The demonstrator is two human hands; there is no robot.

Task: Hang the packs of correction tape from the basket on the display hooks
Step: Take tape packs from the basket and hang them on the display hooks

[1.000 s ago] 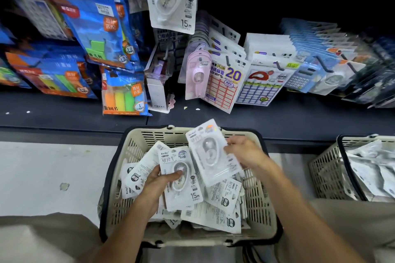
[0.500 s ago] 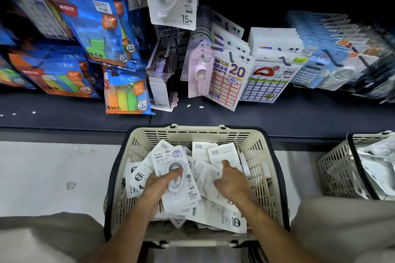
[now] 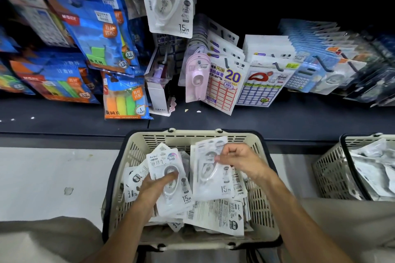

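Note:
A beige basket (image 3: pixel 136 153) with a dark rim stands in front of me, holding several white packs of correction tape (image 3: pixel 215 215). My left hand (image 3: pixel 154 186) grips a small stack of packs (image 3: pixel 168 179), thumb across the top one. My right hand (image 3: pixel 241 160) pinches another pack (image 3: pixel 211 179) by its upper edge and lifts it above the heap, face up, marked 15 m. One identical pack (image 3: pixel 166 0) hangs from a display hook at the top centre of the shelf wall.
Blue packs of sticky flags (image 3: pixel 100 34) hang at left. A pink tape dispenser (image 3: pixel 196 77), label sticker packs (image 3: pixel 224 85) and calculators (image 3: pixel 303 77) hang at centre and right over a dark shelf ledge (image 3: pixel 277 121). A second basket (image 3: pixel 333 173) with plastic bags sits at right.
My right hand, which was pressing down on the heap, has pinched one pack and raised it. The left hand keeps its stack in about the same place.

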